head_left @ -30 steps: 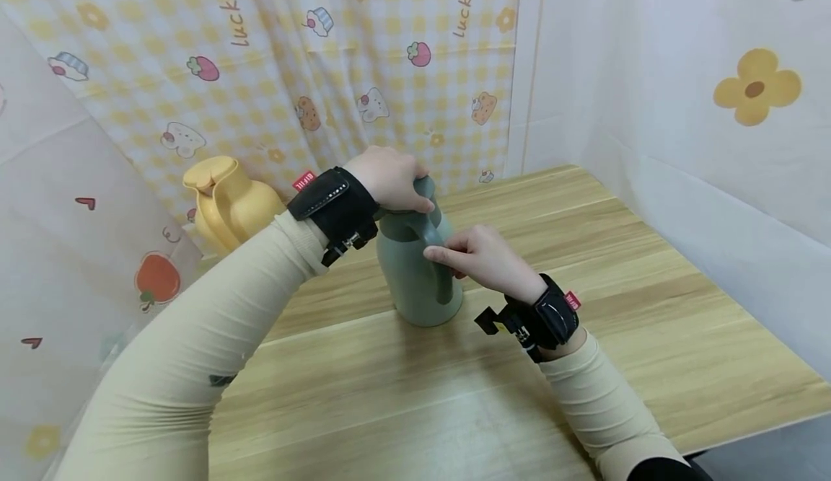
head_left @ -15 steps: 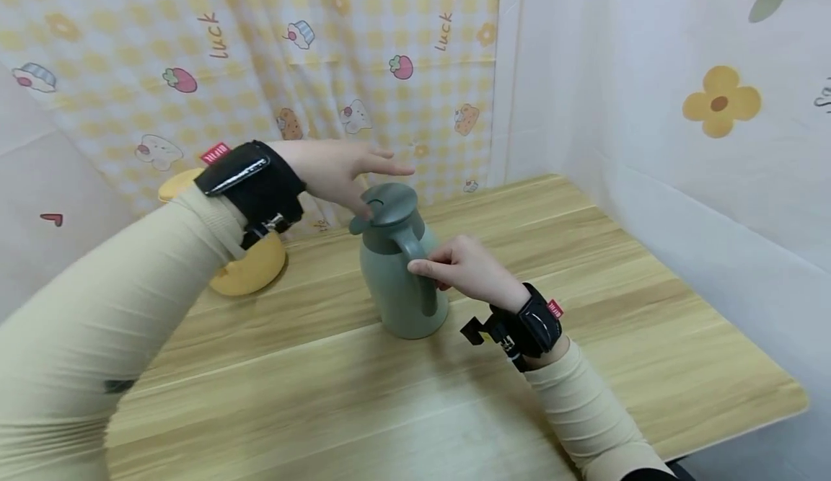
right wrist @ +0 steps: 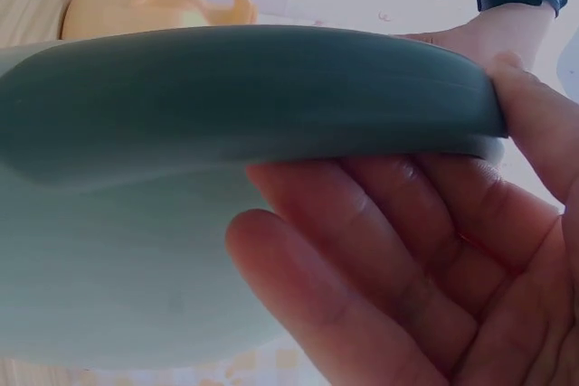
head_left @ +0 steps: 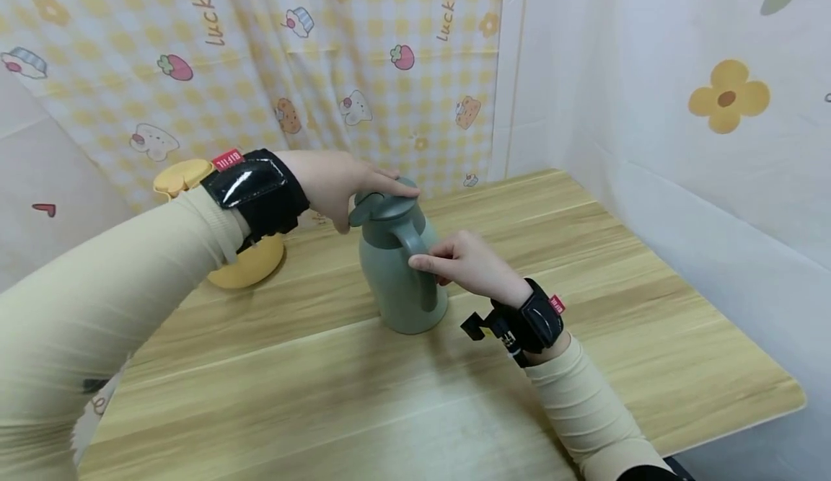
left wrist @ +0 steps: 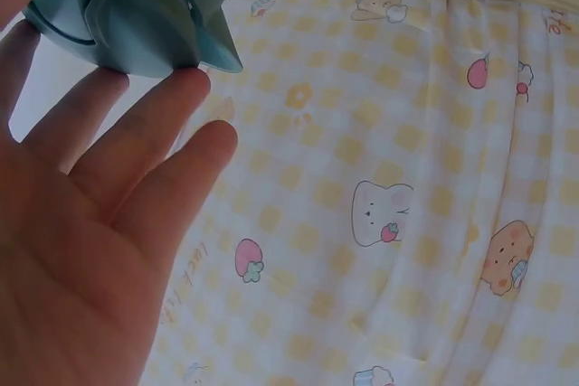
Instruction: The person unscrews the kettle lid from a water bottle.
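Lid [head_left: 393, 210], green and round, already capped the far-centre pale-green jug [head_left: 394, 290]; my right hand [head_left: 459, 260] gripped its curved green handle [head_left: 409, 237]; my left hand [head_left: 344, 184], straight-fingered, touched the lid; remotely I couldn't judge tightness.

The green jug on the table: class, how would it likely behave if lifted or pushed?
The green jug probably feels stiff: its handle shows no give in the right hand. Smooth-looking, it may be a little slippery. Being taller than wide, it might tip if pushed near the lid.
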The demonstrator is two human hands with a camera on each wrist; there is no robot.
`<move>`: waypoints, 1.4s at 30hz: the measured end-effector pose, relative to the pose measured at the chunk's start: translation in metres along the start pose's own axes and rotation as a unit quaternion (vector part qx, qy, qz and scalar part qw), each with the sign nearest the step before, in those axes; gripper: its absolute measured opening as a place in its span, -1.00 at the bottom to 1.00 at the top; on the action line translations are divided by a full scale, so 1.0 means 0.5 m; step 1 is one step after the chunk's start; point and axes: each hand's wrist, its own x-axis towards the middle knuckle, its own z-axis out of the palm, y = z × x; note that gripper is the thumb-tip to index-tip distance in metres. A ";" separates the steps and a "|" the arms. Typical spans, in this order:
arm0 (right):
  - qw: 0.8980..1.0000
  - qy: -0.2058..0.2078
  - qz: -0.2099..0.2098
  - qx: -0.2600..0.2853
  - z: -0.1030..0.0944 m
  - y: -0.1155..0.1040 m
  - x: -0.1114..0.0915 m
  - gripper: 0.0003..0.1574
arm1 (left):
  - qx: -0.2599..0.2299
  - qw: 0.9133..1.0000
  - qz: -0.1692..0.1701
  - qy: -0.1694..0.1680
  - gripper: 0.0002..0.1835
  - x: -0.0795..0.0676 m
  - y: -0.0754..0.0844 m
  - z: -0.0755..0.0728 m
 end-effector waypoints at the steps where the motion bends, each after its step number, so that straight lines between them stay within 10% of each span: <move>1: 1.000 0.001 0.002 0.001 0.000 0.000 0.000 -0.42 | 0.003 1.000 0.001 0.003 0.10 0.000 -0.001 -0.002; 42: 1.000 0.008 -0.007 -0.019 -0.003 -0.001 -0.003 -0.36 | 0.018 0.990 -0.140 0.016 -0.03 0.047 0.071 -0.032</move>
